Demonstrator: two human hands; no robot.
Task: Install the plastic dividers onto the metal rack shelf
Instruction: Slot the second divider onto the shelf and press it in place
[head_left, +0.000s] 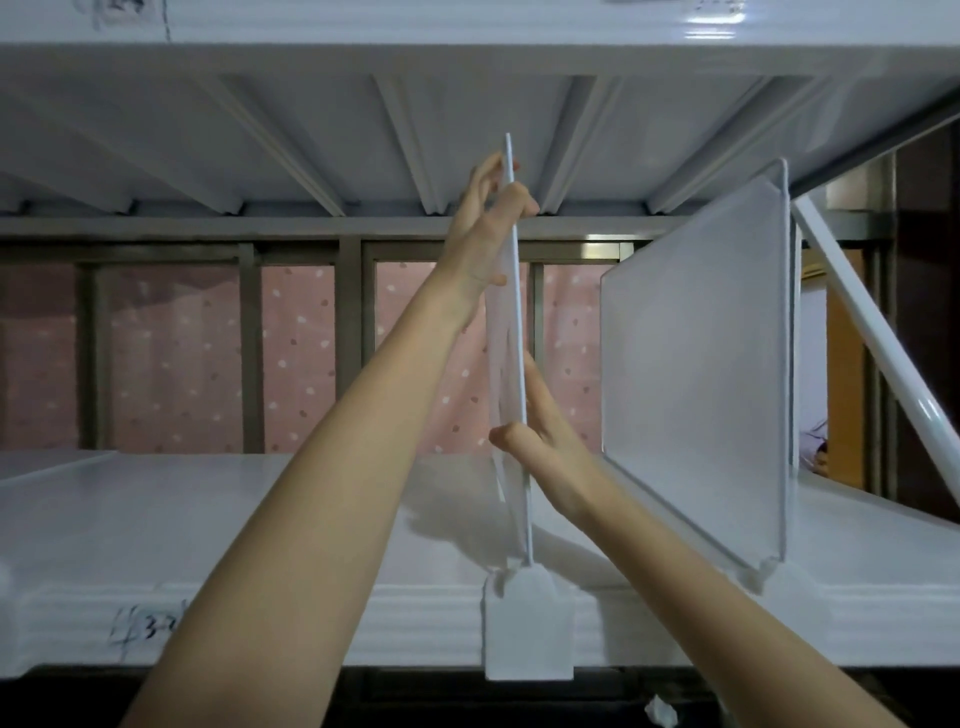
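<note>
**Divider held upright at the shelf's front edge**

We see the divider (514, 332) edge-on, a thin translucent white panel standing upright near the middle of the shelf (208, 519). Its foot ends in a white clip (527, 629) that hangs over the shelf's front lip, and its top reaches up close to the ribbed underside of the upper shelf (363, 130).

Our left hand (485, 228) grips the divider high up, fingers (522, 200) wrapped around its front edge and clamped on it. Our right hand (545, 441) sits lower on the panel's right face, fingers (537, 384) stretched flat along it and the thumb hooked across the front edge to the left side, so the panel is pinched between thumb and fingers. Both bare forearms reach up from the bottom of the view.

To the right, well apart from the held one, a second divider (696, 374) already stands on the shelf, angled so that we see its broad face, with its own clip at the front lip. Beyond it a white tube (883, 338) slants down to the right.

There is handwriting (145, 631) on the shelf's front lip at the left. Behind the rack hangs a pink spotted curtain (296, 358).
</note>
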